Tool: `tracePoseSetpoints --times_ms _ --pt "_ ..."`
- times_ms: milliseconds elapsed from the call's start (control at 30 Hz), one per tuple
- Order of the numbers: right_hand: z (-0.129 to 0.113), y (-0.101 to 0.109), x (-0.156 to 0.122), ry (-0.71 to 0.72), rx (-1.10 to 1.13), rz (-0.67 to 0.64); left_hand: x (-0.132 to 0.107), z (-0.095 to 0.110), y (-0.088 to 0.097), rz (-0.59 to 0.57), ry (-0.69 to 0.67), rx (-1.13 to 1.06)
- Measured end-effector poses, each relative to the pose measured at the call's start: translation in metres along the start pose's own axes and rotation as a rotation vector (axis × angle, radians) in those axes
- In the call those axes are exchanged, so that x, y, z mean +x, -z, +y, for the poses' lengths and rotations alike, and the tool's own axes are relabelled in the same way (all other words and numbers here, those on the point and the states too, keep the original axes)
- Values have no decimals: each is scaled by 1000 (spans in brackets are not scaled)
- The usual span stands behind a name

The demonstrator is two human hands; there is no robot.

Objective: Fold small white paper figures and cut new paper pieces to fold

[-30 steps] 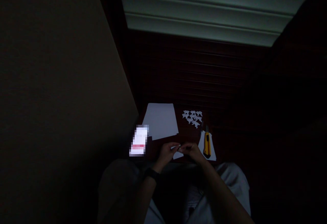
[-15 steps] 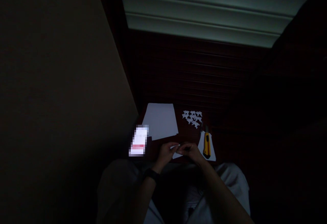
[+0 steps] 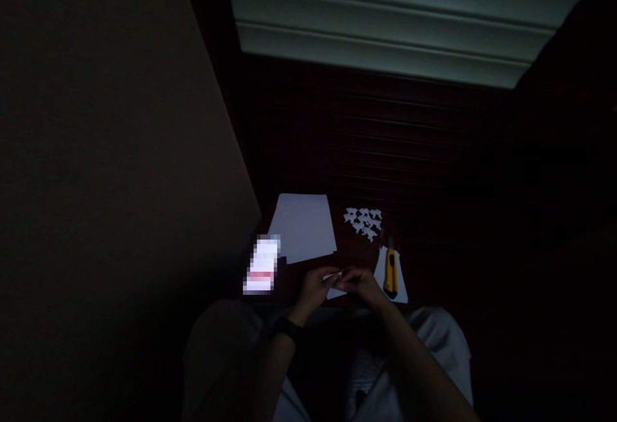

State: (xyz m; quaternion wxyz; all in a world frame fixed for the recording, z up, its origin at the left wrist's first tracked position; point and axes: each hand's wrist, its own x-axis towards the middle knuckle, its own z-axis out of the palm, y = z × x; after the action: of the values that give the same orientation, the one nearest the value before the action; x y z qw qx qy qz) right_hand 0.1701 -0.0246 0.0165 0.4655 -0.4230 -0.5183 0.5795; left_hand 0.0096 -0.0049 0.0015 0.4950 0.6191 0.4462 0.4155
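Close together at the table's near edge, my left hand (image 3: 317, 284) and my right hand (image 3: 360, 282) pinch a small white piece of paper (image 3: 336, 293) between their fingertips. Part of the paper shows below the fingers; its exact shape is hidden and dim. Just right of my right hand, a yellow and black utility knife (image 3: 391, 274) lies on white paper sheets (image 3: 403, 295). Beyond the hands sits a cluster of several small folded white paper pieces (image 3: 365, 221).
A stack of white paper (image 3: 303, 226) lies at the back left of the dark table. In front of it on the left is a lit phone (image 3: 263, 266), its screen blurred out. A wall (image 3: 144, 152) rises at left, and a slatted panel (image 3: 376, 120) stands behind.
My fingers shift very slightly around the white paper, and a little more of it shows below them. Everything else stays in place.
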Motion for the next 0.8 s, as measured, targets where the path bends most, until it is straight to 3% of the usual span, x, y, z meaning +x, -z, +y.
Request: tracePoseSetpoints --times_ms 200,467,800 --pt "1 -1 -1 4 1 33 1 2 -1 6 -5 -28" --pt "12 -7 2 20 -235 267 0 -1 0 39 17 -46" --pt "15 -10 3 -48 -251 354 -3 -2 4 4 38 -41"
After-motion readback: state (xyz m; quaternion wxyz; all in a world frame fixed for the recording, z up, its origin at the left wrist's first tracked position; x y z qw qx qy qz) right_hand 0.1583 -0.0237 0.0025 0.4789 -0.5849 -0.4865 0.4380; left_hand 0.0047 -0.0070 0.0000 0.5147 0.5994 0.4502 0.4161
